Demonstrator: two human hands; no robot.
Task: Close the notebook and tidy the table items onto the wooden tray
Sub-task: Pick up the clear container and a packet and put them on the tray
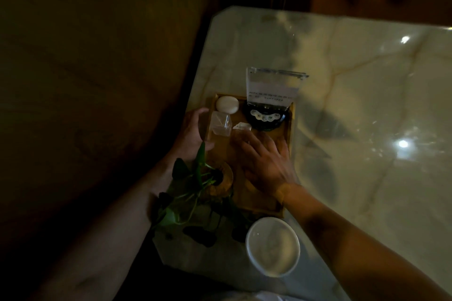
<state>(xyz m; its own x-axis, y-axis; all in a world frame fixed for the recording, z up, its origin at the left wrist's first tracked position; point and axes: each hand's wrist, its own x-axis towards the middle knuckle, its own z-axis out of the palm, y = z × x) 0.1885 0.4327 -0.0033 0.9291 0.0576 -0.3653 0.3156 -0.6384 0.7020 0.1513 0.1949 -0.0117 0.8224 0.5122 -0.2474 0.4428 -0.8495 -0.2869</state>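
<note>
Lying flat and empty on the wooden tray [291, 134], the right hand [264, 161] sits nearest the small glass [241, 131] (left hand [193, 134] cups the tray's edge).

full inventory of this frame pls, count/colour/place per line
tray: 1, wooden, table's left edge
table: 1, pale marble, right of frame
sign holder: 1, clear with white card, tray's far end
dark device: 1, black, below the sign
white puck: 1, white, tray's far left corner
clear boxes: 2, clear, mid tray
plant: 1, green, tray's near left
bowl: 1, white, table, near the tray
left hand: on tray's left edge
right hand: flat, over the tray
</note>
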